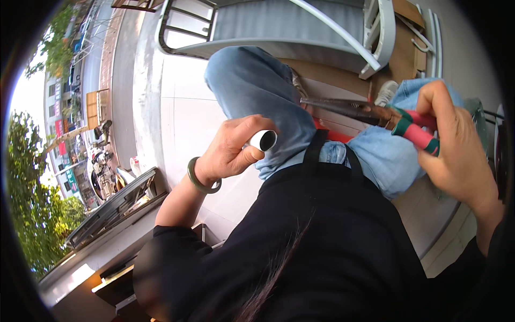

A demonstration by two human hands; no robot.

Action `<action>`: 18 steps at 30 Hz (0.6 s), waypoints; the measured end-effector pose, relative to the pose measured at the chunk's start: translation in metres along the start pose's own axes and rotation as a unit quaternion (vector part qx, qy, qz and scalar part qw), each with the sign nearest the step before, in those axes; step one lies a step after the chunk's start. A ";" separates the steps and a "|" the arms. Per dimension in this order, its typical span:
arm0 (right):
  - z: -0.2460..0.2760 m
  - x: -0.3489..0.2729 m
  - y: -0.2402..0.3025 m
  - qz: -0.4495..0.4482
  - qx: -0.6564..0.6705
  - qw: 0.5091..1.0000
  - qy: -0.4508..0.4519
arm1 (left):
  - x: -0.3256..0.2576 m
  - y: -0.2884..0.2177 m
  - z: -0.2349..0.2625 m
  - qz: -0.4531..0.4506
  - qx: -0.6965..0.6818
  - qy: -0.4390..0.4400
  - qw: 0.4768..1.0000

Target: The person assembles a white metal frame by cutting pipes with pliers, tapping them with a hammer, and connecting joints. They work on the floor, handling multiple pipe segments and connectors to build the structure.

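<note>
My left hand (230, 146), with a green bangle at the wrist, is closed around a short white tube (257, 140). The tube's round, dark open end faces up; the rest is hidden in the fist. On the right, my right hand (462, 147) grips a pair of pliers (370, 114) by its red and green handles. The long dark jaws point left over my lap, toward the left knee, apart from the tube. Whether the jaw tips meet is too small to tell.
Beyond my knees lies a metal frame with grey fabric (289, 27), a white pipe (338, 35) slanting across it. Cardboard (332, 79) is spread beneath. My jeans-covered legs are bent. Something red (339, 134) shows between them. A motorbike (102, 166) stands outside at the left.
</note>
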State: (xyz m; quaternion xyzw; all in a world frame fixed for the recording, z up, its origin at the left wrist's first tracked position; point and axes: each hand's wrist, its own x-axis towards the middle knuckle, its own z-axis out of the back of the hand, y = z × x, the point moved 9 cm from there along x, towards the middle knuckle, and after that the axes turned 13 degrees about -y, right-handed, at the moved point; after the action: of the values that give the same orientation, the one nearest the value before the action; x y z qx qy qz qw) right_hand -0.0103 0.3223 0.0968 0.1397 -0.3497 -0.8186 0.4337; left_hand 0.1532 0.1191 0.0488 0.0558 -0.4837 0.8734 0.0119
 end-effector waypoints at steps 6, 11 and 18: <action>-0.023 0.009 0.023 -0.007 0.149 0.983 0.107 | 0.029 -0.047 0.048 -0.139 0.034 -0.064 0.988; -0.034 -0.011 0.020 -0.141 0.307 0.920 0.199 | 0.046 -0.055 0.048 -0.167 0.071 -0.090 0.979; -0.037 -0.036 0.007 -0.171 0.315 0.904 0.234 | 0.058 -0.051 0.013 -0.182 0.020 -0.096 0.978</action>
State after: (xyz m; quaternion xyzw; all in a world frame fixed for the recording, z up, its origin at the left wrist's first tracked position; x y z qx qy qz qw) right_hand 0.0345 0.3319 0.0727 0.5146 -0.4486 -0.6709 0.2895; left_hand 0.1007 0.1335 0.1053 0.2263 -0.4466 0.8569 0.1228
